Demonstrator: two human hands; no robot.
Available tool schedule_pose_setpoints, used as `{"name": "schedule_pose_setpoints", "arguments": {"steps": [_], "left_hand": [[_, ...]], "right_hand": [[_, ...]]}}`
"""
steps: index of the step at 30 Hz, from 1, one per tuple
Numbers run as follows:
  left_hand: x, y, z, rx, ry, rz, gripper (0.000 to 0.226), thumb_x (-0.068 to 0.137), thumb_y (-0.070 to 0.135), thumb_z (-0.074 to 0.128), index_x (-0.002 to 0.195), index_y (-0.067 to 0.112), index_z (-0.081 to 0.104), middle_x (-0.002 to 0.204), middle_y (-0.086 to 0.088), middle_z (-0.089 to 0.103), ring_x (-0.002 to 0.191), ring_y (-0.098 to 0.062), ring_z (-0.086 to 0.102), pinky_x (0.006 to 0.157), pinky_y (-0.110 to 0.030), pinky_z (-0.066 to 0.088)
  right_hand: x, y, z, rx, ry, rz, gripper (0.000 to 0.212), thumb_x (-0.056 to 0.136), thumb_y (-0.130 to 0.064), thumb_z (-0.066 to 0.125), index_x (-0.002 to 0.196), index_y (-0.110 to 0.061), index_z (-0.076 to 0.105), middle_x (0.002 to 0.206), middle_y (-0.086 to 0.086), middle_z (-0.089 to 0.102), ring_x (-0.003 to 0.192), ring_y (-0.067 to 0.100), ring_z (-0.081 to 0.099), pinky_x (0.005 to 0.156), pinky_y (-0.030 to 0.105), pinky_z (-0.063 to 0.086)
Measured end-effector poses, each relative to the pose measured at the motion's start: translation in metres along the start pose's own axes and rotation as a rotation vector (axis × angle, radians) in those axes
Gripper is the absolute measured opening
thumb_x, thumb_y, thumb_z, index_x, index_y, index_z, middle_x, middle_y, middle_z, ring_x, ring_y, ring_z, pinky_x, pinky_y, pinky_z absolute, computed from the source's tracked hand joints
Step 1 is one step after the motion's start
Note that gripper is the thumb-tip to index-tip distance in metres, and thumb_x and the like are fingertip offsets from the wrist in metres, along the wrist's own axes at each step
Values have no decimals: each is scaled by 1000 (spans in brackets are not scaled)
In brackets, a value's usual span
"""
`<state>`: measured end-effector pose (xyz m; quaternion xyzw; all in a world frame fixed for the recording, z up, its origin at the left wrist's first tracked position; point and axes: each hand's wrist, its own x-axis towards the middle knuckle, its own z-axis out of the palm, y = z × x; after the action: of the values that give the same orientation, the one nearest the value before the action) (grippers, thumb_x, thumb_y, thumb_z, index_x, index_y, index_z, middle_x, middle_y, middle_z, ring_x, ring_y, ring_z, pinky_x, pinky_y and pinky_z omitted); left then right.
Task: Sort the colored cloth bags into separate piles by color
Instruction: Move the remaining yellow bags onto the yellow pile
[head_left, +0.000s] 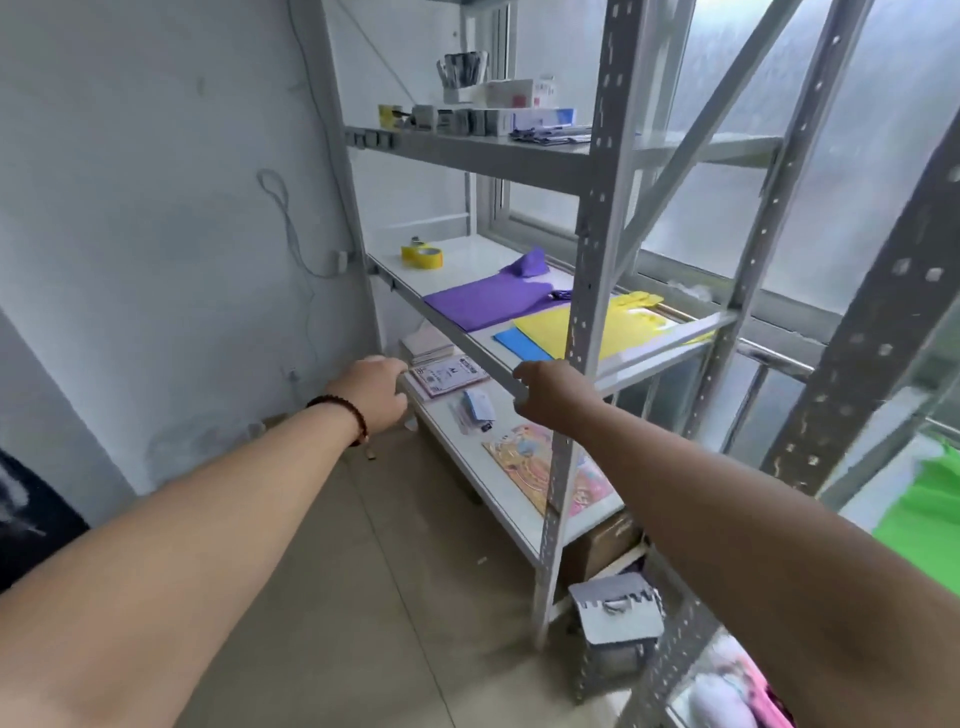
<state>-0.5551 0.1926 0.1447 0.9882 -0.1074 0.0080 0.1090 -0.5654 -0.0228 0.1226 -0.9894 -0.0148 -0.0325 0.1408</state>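
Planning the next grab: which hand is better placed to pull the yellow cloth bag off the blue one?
Probably the right hand: it sits at the shelf edge just below the blue cloth bag and yellow cloth bag. The left hand is farther left, below the shelf.

middle shelf (457, 332) | purple bag (488, 301), yellow bag (550, 330), blue bag (519, 344) (flat), tape roll (422, 256)

Both bare arms reach toward a grey metal shelf rack (582, 291); the left hand (376, 395) and right hand (548, 397) hang empty and loosely curled near its middle shelf's front edge. On that shelf lie a flat purple cloth bag (488, 301), a yellow cloth bag (597, 325) overlapping a blue cloth bag (519, 343), and a yellow tape roll (422, 255) farther back.
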Motion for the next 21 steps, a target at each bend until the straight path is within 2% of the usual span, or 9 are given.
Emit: {"name": "schedule_pose_setpoints", "arguments": {"steps": [3,5,10,12,15,16,18,19,21], "left_hand": [[46,-8,6,-29,-17,32,42,92,15,46,134,9,47,140,-13,46,126,-28,46,99,-28,39],[82,-13,15,-32,-42,50,42,92,15,46,133,8,48,138,-15,48,124,-29,48,98,-29,40],[191,-21,36,-30,-83,98,50,87,18,49,136,13,44,142,-12,44,127,-28,45,104,-34,39],[234,-17,39,-31,-94,130,49,87,18,49,135,13,45,141,-11,45,126,-27,45,103,-34,40],[292,-10,47,-34,-114,169,49,89,21,49,137,13,42,144,-10,42,130,-26,43,106,-36,37],[312,-9,51,-43,-114,182,49,90,21,49,138,12,42,144,-10,42,131,-26,42,108,-36,36],[346,-8,64,-65,-126,208,50,89,21,50,138,11,42,143,-12,43,129,-27,44,108,-35,35],[361,-7,71,-77,-150,217,50,89,20,50,138,10,43,142,-13,44,128,-27,45,108,-35,35],[389,-5,86,-94,-199,232,50,89,19,50,137,10,43,140,-14,45,125,-28,48,107,-36,38]], "right_hand": [[46,0,13,-5,-15,37,38,85,-15,54,123,-13,56,119,11,63,105,30,60,86,42,55],[80,4,18,-5,-20,62,38,85,-16,55,123,-12,56,123,10,61,110,30,57,88,38,52],[170,22,28,0,1,134,41,86,-17,53,127,-11,54,131,8,56,120,28,52,93,34,48],[206,32,31,3,21,178,40,87,-18,54,125,-9,54,128,11,56,118,29,53,87,33,47],[251,46,38,25,14,263,34,87,-13,52,120,-7,56,121,12,58,109,31,57,74,30,44],[265,50,40,38,16,289,27,87,-11,51,113,-7,57,117,12,59,103,32,57,71,30,43],[289,60,43,40,24,346,4,86,-8,47,86,-8,52,106,14,58,87,30,52,67,29,39],[300,65,46,39,35,375,8,86,-7,46,78,-9,45,105,15,58,82,28,48,65,29,37],[317,74,50,33,35,445,4,87,-6,46,85,-9,49,110,14,59,80,27,45,65,30,37]]}}
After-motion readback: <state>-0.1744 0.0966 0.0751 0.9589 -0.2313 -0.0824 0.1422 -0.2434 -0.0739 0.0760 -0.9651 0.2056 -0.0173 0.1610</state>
